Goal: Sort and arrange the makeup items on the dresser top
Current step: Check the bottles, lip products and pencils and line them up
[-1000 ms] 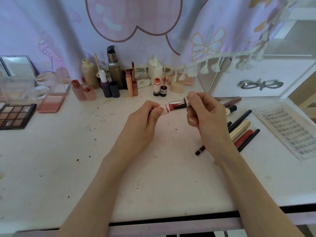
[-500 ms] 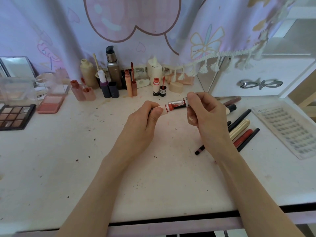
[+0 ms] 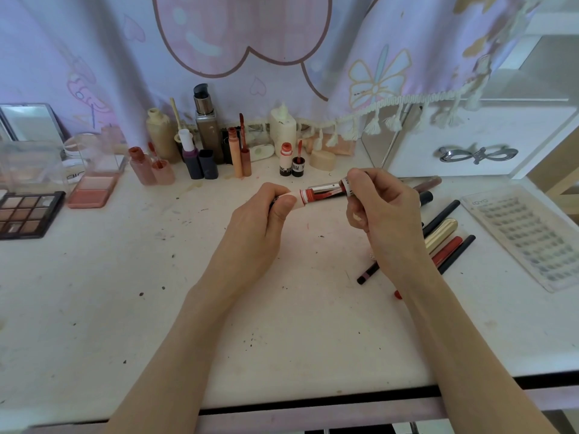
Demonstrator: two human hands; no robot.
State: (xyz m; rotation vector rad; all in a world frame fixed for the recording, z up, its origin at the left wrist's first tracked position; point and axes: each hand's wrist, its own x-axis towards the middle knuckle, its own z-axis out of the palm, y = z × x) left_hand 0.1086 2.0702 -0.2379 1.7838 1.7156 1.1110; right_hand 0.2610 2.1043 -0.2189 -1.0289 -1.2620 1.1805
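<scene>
1. Far to the left of the left hand's fingers, an eyeshadow palette (image 3: 26, 213) and a pink blush compact (image 3: 92, 192) lie on the bench (image 3: 94, 308)
2. Beyond both hands, a row of bottles and lip tubes (image 3: 200, 151) stands against the curtain (image 3: 238, 42)
3. The left hand (image 3: 260, 223) curls its fingers (image 3: 283, 208) round the pale body of a lip gloss tube (image 3: 305, 197), held level above the bench
4. The right hand (image 3: 382, 214) pinches the tube's dark cap end, fingers (image 3: 360, 180) bent round it; the red-smeared neck shows between the two hands
5. Just right of the right hand's fingers lies a cluster of pencils and lipsticks (image 3: 445, 236)
6. Farther right lies a lash tray (image 3: 526, 233)
</scene>
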